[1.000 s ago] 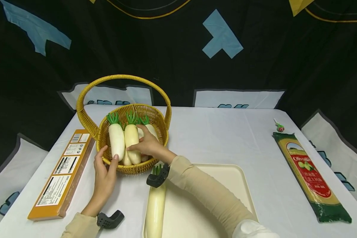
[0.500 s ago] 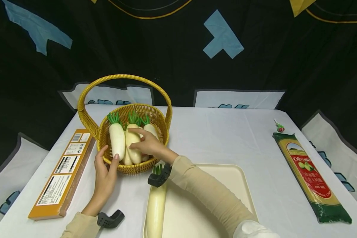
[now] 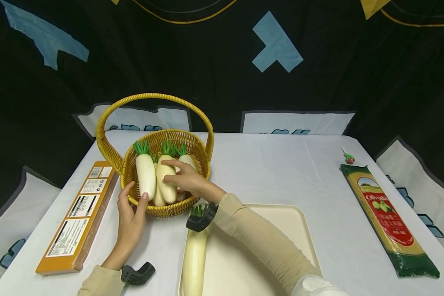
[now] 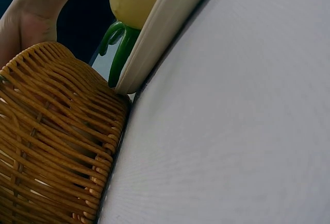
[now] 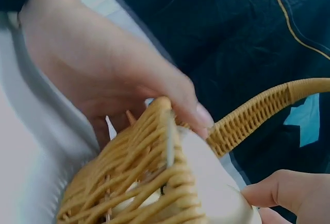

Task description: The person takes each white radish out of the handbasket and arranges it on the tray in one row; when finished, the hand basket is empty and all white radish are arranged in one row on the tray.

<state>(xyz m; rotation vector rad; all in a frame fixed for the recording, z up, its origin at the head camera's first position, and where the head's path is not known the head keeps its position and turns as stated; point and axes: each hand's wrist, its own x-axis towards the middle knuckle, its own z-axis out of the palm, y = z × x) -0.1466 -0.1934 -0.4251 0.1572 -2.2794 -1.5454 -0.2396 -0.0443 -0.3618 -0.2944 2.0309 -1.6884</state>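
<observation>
In the head view a yellow wicker basket (image 3: 170,210) with a tall arched handle holds several white radishes with green tops. My left hand (image 3: 131,220) grips its near left rim, the thumb over the edge; the right wrist view shows this left hand (image 5: 118,64) outside the weave. My right hand (image 3: 190,181) reaches inside and holds the middle white radish (image 3: 167,187), thumb and forefinger across it, other fingers partly hidden. Left of that lies another white radish (image 3: 145,174). The left wrist view shows the basket wall (image 4: 56,131) and my right wrist (image 4: 36,23).
One more white radish (image 3: 194,263) lies along the left side of a cream tray (image 3: 259,267), under my right wrist. An orange box (image 3: 77,218) stands left of the basket. At right are a green pasta packet (image 3: 390,222) and a small wrapped lollipop (image 3: 349,158).
The middle radish has tilted, its green top shifting slightly right. My right hand has moved a little to the right with its fingers on it. My left hand stays on the rim.
</observation>
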